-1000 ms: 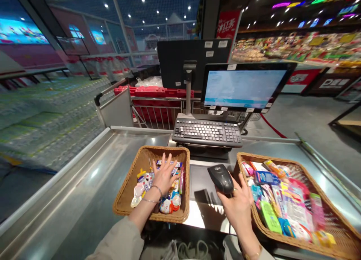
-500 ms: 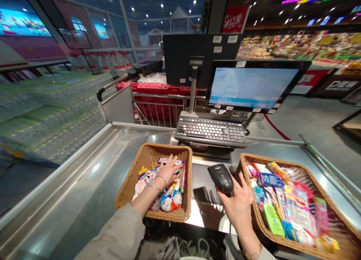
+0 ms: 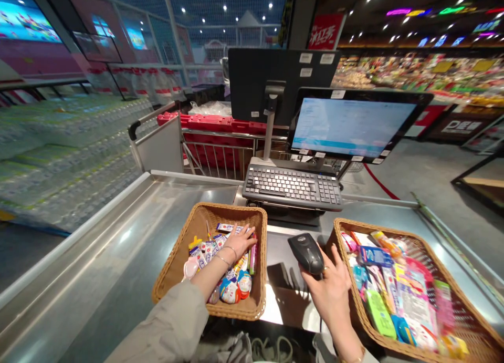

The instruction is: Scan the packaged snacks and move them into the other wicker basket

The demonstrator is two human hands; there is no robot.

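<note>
Left hand (image 3: 238, 244): fingers spread, palm down over loose packets (image 3: 210, 250) toward the far right corner of the left basket (image 3: 175, 276); contact beneath cannot be confirmed. Right hand (image 3: 331, 287): fingers closed around the scanner (image 3: 306, 253), above the counter (image 3: 129, 263) between 2 baskets. Risks, as judged: a careless pinch could lift 2 packets together; a rightward swing could knock the right basket's (image 3: 470, 313) left rim.

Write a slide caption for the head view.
Left hand in a basket of small goods, right hand holding a black scanner.
</note>
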